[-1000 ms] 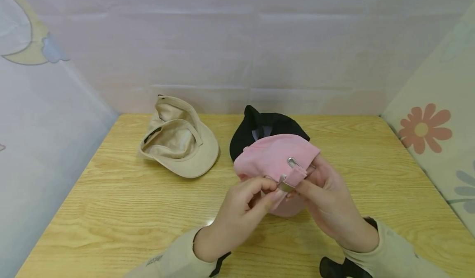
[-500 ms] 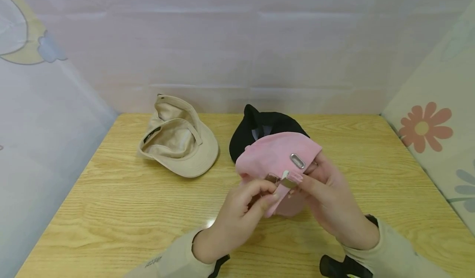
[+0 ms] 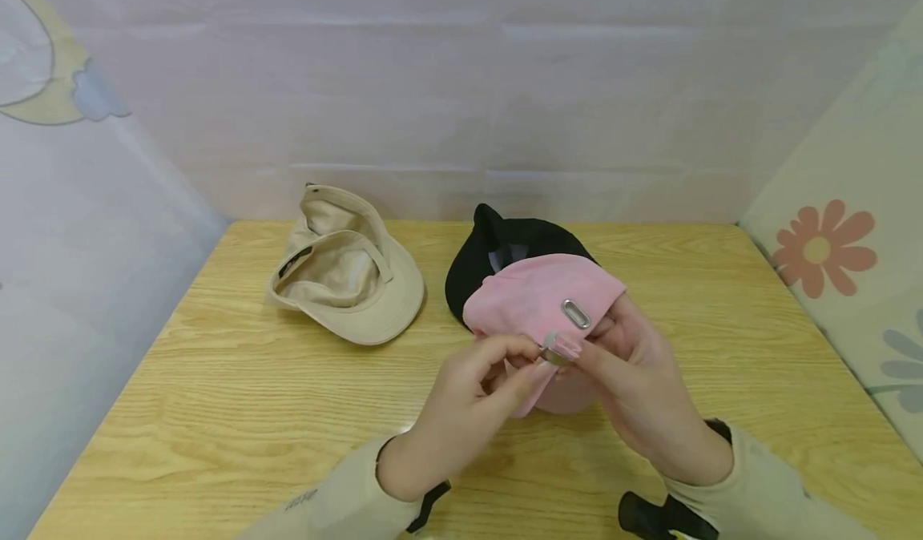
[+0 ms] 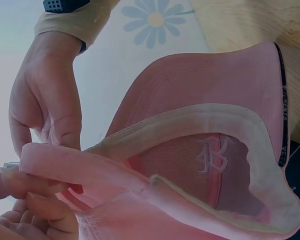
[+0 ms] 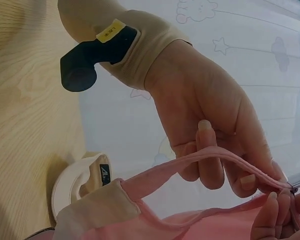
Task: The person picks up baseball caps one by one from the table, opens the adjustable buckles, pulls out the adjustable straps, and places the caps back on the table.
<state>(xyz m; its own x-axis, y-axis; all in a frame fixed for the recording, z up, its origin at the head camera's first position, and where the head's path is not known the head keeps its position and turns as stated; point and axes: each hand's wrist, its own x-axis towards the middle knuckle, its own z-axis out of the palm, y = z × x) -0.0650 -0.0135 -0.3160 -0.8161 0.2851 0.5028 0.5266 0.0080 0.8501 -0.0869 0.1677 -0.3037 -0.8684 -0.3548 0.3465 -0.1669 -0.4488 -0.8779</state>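
Observation:
A pink baseball cap (image 3: 537, 296) is held up over the table, its back strap toward me. My left hand (image 3: 461, 416) pinches the strap beside the metal buckle (image 3: 554, 356) between thumb and forefinger. The right hand (image 3: 642, 388) has its thumb at the short strap end by the buckle, with its other fingers behind the cap's edge. Just above, a metal-rimmed slot (image 3: 576, 313) shows bare in the pink cloth. The left wrist view looks into the cap, where embroidery (image 4: 214, 155) shows on the inside; the strap (image 4: 75, 162) runs between both hands.
Behind the pink cap a black cap (image 3: 551, 235) lies on the wooden table (image 3: 288, 412), partly hidden. A beige cap (image 3: 397, 292) rests to the left with its opening up. Printed cloth walls (image 3: 404, 91) stand at the back and sides.
The strap end that lay over the metal-rimmed slot has come away from it, leaving the slot bare. It now sits shorter at the buckle. Both hands stay nearly in place.

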